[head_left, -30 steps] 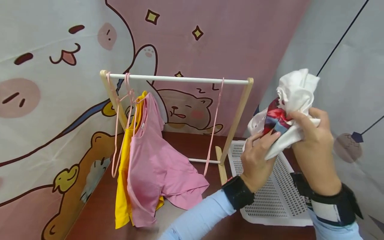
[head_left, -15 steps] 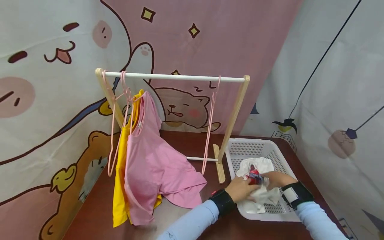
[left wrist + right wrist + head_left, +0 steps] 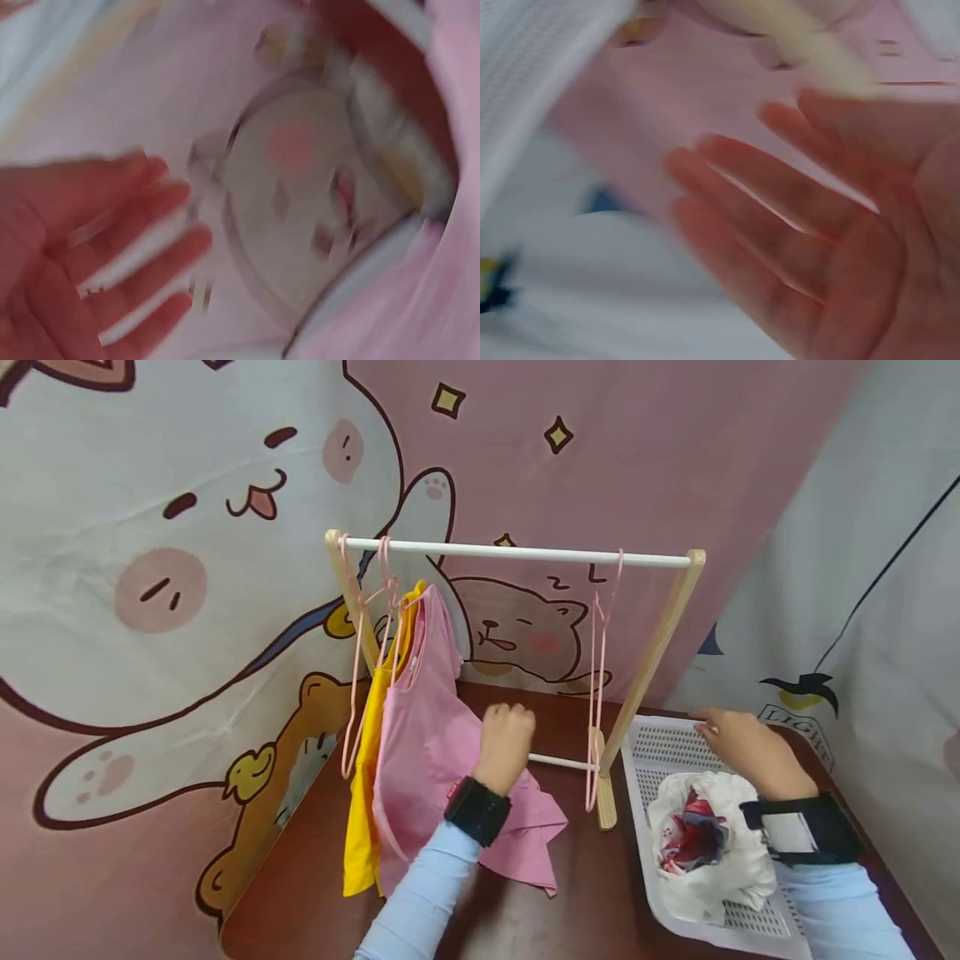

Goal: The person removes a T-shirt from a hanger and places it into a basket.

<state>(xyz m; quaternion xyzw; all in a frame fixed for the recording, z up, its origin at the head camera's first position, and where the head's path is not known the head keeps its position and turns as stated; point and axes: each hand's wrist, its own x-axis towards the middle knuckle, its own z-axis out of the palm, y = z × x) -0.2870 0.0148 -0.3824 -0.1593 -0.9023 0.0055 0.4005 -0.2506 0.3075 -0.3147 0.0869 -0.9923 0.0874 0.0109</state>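
Head view, and we start well out to the left of the left fingers: pink hangers dangle from the white bar of a wooden-ended rack. Next along, nearer those fingers, a yellow garment hangs down, and just right of it comes a pink garment, spreading behind and below the left hand. Left wrist camera, blurred: those fingers are loosely extended, gaps between them, gripping nothing, with pink cloth apart from the tips. On to the right of the left fingers, another pink hanger drops from the bar, just before the wooden post. Then the white basket, and in it, on the near side of the right fingers, a crumpled white garment with a red and blue print! Above the basket's far right part, the right hand: fingers stretched out, slightly apart, palm bare in the right wrist view.
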